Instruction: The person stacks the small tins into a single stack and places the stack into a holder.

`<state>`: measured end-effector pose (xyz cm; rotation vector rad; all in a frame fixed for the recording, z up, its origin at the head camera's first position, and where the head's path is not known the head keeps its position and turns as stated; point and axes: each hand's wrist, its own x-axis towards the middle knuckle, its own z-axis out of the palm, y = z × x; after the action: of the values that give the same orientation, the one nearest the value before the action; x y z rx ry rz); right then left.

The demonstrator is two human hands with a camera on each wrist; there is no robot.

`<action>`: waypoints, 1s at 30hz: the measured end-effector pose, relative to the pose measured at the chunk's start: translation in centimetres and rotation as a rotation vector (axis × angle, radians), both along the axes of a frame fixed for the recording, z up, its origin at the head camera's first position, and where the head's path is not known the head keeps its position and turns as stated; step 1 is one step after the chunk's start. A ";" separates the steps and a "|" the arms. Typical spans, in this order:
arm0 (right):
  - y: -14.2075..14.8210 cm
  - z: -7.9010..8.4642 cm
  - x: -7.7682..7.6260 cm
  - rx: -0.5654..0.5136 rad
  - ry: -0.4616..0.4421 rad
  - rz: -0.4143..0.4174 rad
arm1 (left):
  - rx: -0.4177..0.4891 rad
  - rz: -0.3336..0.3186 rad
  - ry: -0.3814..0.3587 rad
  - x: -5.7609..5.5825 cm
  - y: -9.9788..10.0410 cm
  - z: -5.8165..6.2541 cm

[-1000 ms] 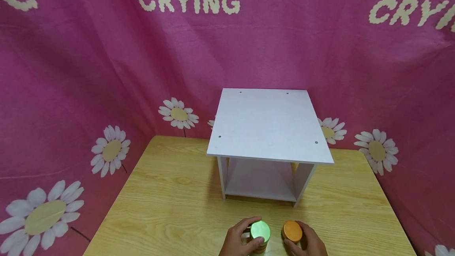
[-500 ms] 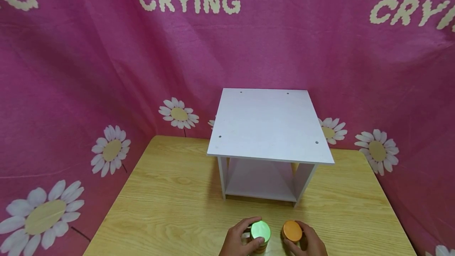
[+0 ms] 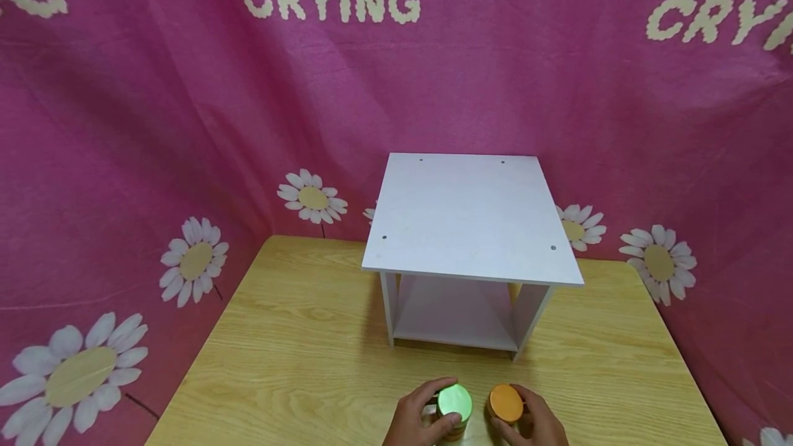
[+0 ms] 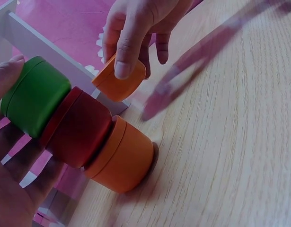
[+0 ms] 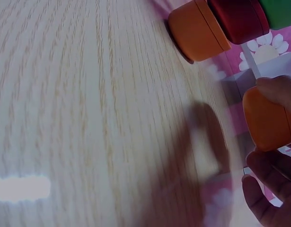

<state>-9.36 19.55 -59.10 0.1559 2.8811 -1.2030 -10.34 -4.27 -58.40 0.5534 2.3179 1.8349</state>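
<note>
Three round lidded jars stand in a stack on the table: an orange jar (image 4: 121, 156) at the bottom, a red jar (image 4: 78, 127) in the middle, a green jar (image 3: 455, 401) on top. My left hand (image 3: 416, 418) grips the green jar, thumb on its near side and fingers round the far side. To the right of the stack, my right hand (image 3: 540, 422) holds another orange jar (image 3: 506, 403) between thumb and fingers. Both wrist views show this jar raised off the wood, with a shadow beneath it. The head view mostly hides the two lower jars under the green lid.
Behind the hands, a white shelf unit (image 3: 471, 219) with an open front stands on the wood-grain table (image 3: 297, 336). A pink curtain (image 3: 471, 74) with daisies and lettering hangs round the back and sides.
My right hand has shifted slightly left with its orange jar, nearer the stack. The left hand and the stacked jars have stayed in place.
</note>
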 end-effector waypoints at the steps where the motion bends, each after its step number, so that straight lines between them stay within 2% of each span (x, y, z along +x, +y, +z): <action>1: 0.0 0.0 0.0 0.000 0.002 0.000 | -0.003 -0.002 0.005 0.0 0.0 0.0; 7: -0.2 0.4 0.1 0.029 0.013 0.012 | -0.006 -0.011 0.012 0.0 0.0 0.0; 15: -0.6 1.0 0.2 0.040 0.079 0.016 | 0.035 -0.028 0.004 0.0 0.0 0.0; 20: -1.0 1.8 0.3 0.016 0.081 0.014 | 0.033 -0.043 0.067 -0.2 -0.1 -0.3; 26: -1.4 2.3 0.3 0.005 0.125 0.023 | -0.017 -0.045 0.137 -0.3 -0.3 -0.4; 30: -1.7 2.5 0.5 0.014 0.160 0.021 | -0.038 -0.050 0.154 -0.4 -0.4 -0.2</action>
<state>-8.89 17.84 -56.58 0.0305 3.0185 -1.2474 -10.74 -4.66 -58.64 0.7662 2.4055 1.7800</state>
